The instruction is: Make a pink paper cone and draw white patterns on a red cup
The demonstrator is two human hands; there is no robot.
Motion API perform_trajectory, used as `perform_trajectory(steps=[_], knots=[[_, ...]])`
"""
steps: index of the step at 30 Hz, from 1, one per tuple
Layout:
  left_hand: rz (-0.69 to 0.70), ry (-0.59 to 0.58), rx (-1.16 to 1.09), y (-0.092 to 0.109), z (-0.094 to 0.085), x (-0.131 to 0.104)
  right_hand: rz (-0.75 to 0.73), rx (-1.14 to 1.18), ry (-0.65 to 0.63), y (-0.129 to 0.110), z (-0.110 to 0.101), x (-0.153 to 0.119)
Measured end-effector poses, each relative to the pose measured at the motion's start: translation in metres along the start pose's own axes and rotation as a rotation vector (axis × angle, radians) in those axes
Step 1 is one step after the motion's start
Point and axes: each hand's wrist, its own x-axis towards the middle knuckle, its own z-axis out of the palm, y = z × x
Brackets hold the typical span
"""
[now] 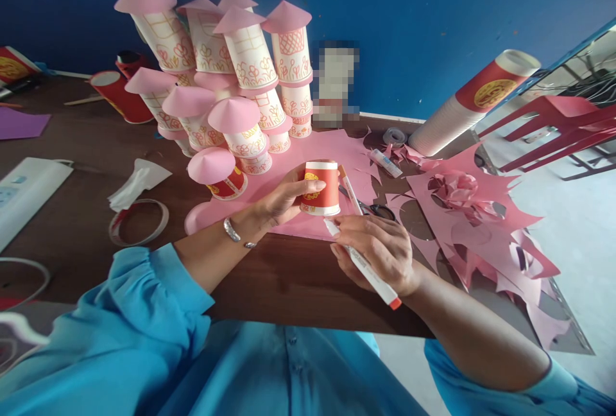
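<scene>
My left hand (287,196) is wrapped round a red paper cup (329,189) with a yellow emblem and white bands at both ends; the thumb lies across its front. The cup is upside down, wide rim lowest. In my right hand (378,249) is a white marker (370,273) with a red-orange end pointing down and right; its pale tip is close to the cup's lower edge. Beyond the cup, a second marker (350,191) with an orange end lies beside black-handled scissors (380,210). Pink paper (289,226) is spread underneath.
Stacked cup towers (250,50) with pink cone roofs stand at the back left. A tall cup stack (452,108) leans back right. Pink paper scraps (481,223), a glue tube (386,163) and a tape roll (395,137) lie right. Another tape roll (161,223) lies left.
</scene>
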Motion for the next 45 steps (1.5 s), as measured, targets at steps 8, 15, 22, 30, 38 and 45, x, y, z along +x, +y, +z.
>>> perform_trajectory(steps=[8, 15, 22, 30, 38, 45], knots=[[0.036, -0.016, 0.003, -0.009, -0.007, 0.003, -0.073, -0.093, -0.086, 0.004, 0.004, -0.005], [0.028, -0.039, 0.032, -0.011, -0.008, 0.002, -0.085, -0.163, -0.152, 0.002, 0.003, -0.001], [0.027, 0.021, 0.045, -0.01, -0.006, 0.001, -0.107, -0.215, -0.148, 0.001, 0.004, 0.003], [0.046, -0.027, 0.1, -0.005, -0.002, -0.001, -0.112, -0.117, -0.055, 0.002, -0.001, 0.001], [0.052, -0.077, 0.105, -0.005, -0.003, 0.0, 0.011, -0.099, -0.078, 0.001, 0.002, 0.0], [0.058, -0.074, 0.154, -0.01, -0.009, 0.002, 0.023, -0.092, -0.073, 0.003, 0.004, -0.002]])
